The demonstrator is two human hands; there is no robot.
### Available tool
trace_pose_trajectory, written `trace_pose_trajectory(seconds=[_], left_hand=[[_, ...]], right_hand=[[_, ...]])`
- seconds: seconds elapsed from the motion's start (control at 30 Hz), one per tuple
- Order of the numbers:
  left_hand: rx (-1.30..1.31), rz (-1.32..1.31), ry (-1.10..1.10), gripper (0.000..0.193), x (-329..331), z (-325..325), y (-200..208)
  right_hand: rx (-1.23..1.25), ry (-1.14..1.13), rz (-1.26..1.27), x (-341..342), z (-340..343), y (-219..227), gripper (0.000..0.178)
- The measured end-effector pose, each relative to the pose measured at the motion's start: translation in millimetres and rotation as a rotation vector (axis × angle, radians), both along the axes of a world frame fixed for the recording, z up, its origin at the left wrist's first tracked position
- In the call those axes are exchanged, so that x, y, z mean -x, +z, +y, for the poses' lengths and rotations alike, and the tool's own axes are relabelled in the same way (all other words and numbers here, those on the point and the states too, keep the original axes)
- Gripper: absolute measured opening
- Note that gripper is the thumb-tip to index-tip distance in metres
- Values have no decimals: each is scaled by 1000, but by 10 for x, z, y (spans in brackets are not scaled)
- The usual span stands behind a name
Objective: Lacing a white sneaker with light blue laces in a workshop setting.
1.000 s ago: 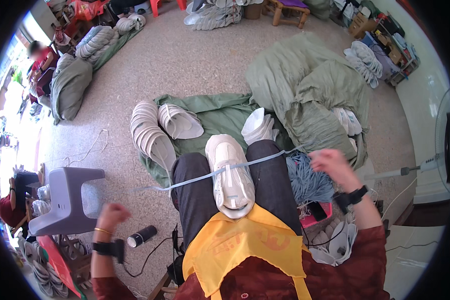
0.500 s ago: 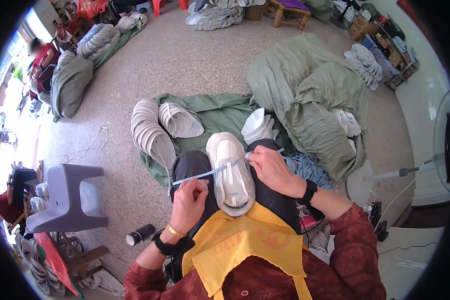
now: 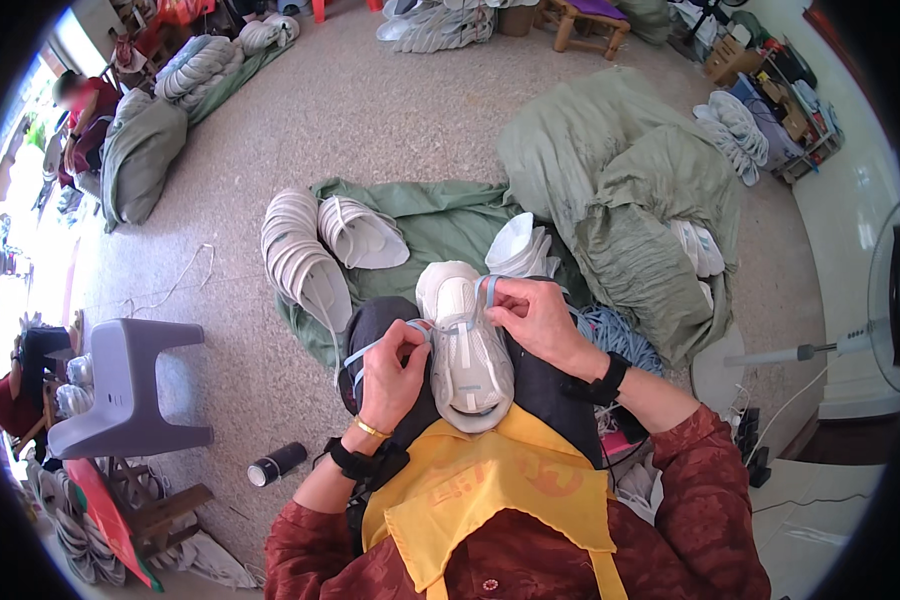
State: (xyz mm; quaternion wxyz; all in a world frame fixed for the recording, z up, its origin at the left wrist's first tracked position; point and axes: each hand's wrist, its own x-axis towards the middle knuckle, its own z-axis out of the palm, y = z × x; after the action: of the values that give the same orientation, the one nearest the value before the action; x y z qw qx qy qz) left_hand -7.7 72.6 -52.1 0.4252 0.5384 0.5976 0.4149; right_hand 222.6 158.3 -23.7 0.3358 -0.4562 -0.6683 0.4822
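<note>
A white sneaker upper (image 3: 470,375) lies on my lap between my dark-trousered legs, over the edge of a yellow apron (image 3: 490,490). A light blue shoelace (image 3: 367,348) crosses its lacing area. At the upper's left side my left hand (image 3: 394,375) pinches one part of the lace, its end hanging by my knee. My right hand (image 3: 540,318) is closed on the other part, with a loop rising near the toe. Beyond my knees, stacked uppers (image 3: 305,265) and a smaller stack (image 3: 518,246) rest on a green cloth (image 3: 440,215).
A bundle of blue laces (image 3: 618,338) lies beside my right leg, near a big green sack (image 3: 630,190). To the left are a grey plastic stool (image 3: 135,390) and a black cylinder (image 3: 278,465). A fan (image 3: 885,300) stands at right. Another person (image 3: 85,110) sits far left.
The lace was stretched fairly straight across the upper; now it is slack and looped. My left hand has moved up and inward, and my right hand has shifted slightly toward the toe.
</note>
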Motion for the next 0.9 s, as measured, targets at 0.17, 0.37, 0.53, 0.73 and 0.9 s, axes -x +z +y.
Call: trace_pose_trajectory(seconds=[0.17, 0.37, 0.53, 0.73, 0.9], left_hand=[[-83, -4, 40, 10, -51, 2, -27], [-335, 147, 77, 10, -71, 54, -17], [-135, -45, 57, 13, -99, 76, -59], [-71, -218, 74, 11, -66, 117, -165], [-81, -336, 84, 11, -85, 203, -284]], right_hand=[[-72, 21, -47, 24, -20, -27, 17], [-116, 53, -135, 54, -26, 79, 27], [-114, 20, -92, 64, -36, 30, 20], [-174, 97, -190, 65, -25, 84, 13], [-147, 108, -187, 86, -6, 55, 12]])
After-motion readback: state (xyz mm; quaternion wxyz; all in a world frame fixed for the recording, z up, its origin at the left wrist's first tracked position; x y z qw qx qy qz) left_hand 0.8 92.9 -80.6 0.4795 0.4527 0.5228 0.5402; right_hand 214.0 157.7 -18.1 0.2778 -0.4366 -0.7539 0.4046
